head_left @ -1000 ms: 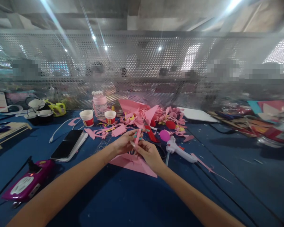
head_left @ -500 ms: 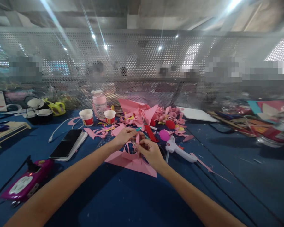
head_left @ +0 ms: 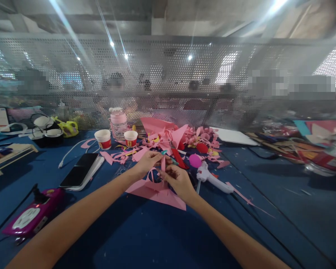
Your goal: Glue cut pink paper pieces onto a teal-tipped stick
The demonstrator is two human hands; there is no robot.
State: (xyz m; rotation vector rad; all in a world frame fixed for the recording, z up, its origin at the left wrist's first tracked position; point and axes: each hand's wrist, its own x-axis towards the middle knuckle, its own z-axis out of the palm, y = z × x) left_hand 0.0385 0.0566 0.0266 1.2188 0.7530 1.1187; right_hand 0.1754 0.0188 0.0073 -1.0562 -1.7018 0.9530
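Observation:
My left hand (head_left: 148, 161) and my right hand (head_left: 177, 178) meet over the middle of the blue table (head_left: 145, 239). Both pinch a narrow pink paper strip (head_left: 163, 163) that stands upright between the fingertips. A curled loop of the same pink paper (head_left: 151, 175) hangs below my left hand. Under both hands lies a flat pink paper sheet (head_left: 159, 194). A white glue gun (head_left: 210, 175) rests on the table just right of my right hand.
A heap of pink paper scraps (head_left: 168, 140) lies beyond the hands. Two red-and-white paper cups (head_left: 104, 139), a pink jar (head_left: 118, 122), a phone (head_left: 80, 170) and a magenta device (head_left: 30, 216) sit at left. A perforated metal screen (head_left: 168, 74) backs the table.
Both hands lifted the strip slightly off the sheet and shifted a little; the curled loop of paper now shows below my left hand.

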